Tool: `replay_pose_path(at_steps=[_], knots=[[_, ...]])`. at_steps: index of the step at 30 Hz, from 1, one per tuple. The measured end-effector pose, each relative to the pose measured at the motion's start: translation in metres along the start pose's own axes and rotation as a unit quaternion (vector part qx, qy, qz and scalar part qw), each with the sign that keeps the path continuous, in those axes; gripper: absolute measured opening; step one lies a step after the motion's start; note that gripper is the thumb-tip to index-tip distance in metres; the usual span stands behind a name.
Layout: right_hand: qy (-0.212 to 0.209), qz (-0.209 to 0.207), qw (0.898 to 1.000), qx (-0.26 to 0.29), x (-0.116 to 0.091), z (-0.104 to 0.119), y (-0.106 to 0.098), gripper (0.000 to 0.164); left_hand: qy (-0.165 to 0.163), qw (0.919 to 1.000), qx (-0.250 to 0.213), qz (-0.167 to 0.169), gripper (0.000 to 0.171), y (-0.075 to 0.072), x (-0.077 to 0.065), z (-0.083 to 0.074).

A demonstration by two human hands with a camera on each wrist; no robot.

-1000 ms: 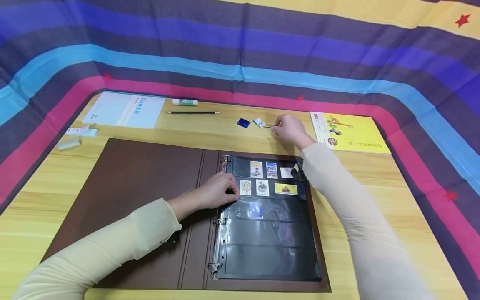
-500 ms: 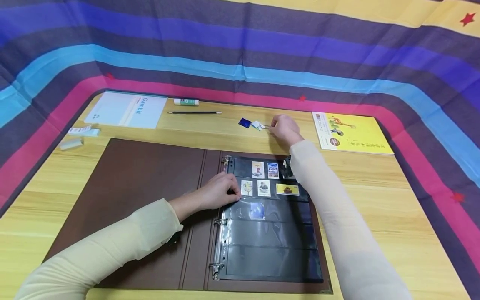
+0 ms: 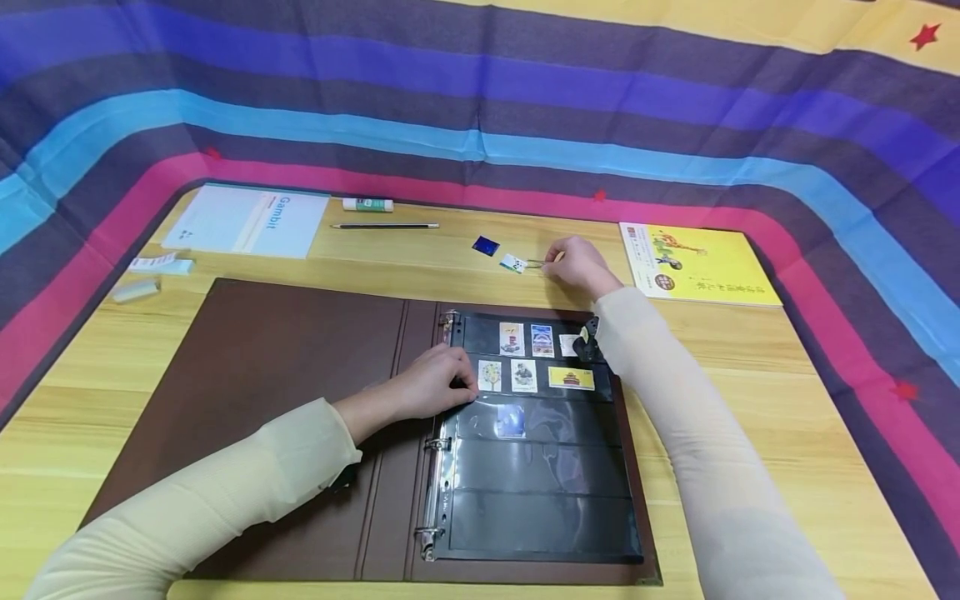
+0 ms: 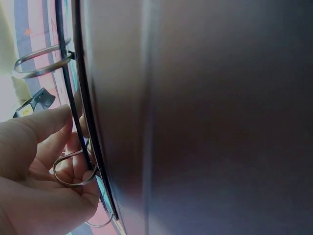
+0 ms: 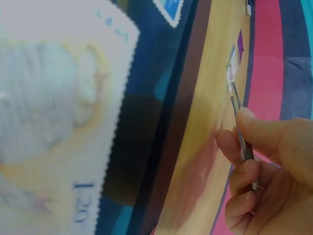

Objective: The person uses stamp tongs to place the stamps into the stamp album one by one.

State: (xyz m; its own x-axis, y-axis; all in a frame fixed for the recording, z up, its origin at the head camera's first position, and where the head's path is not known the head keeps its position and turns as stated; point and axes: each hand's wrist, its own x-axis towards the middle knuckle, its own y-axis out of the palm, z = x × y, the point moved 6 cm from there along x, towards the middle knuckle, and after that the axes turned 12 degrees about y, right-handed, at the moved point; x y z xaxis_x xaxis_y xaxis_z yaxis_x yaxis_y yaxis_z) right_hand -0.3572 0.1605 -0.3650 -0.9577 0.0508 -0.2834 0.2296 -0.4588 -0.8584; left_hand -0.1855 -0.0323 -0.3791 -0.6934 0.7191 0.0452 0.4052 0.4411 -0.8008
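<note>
In the head view my right hand pinches a pair of tweezers beyond the album. The tweezers' tips are right at a small white stamp. A dark blue stamp lies just behind it. My left hand, fingers curled, pinches at the left edge of the black pocket page, by the binder rings. That page is in an open brown stamp album. Its top two rows hold several stamps, among them a yellow stamp; a blue stamp sits in the third row.
A yellow booklet lies at the back right. At the back left are a white Gambit pad, a glue stick and a pencil. An eraser is at the left. Striped cloth surrounds the wooden table.
The white stamp at the tweezers' tips has shifted a little toward the album, away from the blue stamp. My right hand moved slightly left, then nearer the album. My left hand stays put.
</note>
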Motion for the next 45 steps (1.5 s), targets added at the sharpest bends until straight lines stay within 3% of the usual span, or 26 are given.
replay_pose_path(at_steps=[5, 22, 29, 38, 45], knots=[[0.015, 0.009, 1.0, -0.002, -0.0007, -0.0005, 0.0025, 0.013, -0.001, 1.0, 0.0, -0.001, 0.006, 0.0001, -0.0005, 0.0001], [0.025, -0.04, 0.998, -0.031, 0.0016, 0.002, 0.0009, 0.013, 0.004, 1.0, -0.002, -0.003, 0.006, 0.0013, 0.0005, 0.0013], [0.019, -0.032, 0.999, -0.016, 0.0027, 0.0011, -0.0002, 0.012, 0.007, 1.0, -0.003, -0.002, 0.006, 0.0007, 0.0005, 0.0008], [0.007, 0.009, 1.0, -0.018, -0.0002, 0.0027, 0.0031, 0.012, 0.012, 0.9999, -0.001, -0.003, 0.005, 0.0006, 0.0004, 0.0005], [0.016, -0.007, 0.999, -0.049, 0.0017, 0.0045, 0.0018, 0.013, 0.015, 0.9999, -0.005, -0.002, 0.005, -0.0001, 0.0006, -0.0002]])
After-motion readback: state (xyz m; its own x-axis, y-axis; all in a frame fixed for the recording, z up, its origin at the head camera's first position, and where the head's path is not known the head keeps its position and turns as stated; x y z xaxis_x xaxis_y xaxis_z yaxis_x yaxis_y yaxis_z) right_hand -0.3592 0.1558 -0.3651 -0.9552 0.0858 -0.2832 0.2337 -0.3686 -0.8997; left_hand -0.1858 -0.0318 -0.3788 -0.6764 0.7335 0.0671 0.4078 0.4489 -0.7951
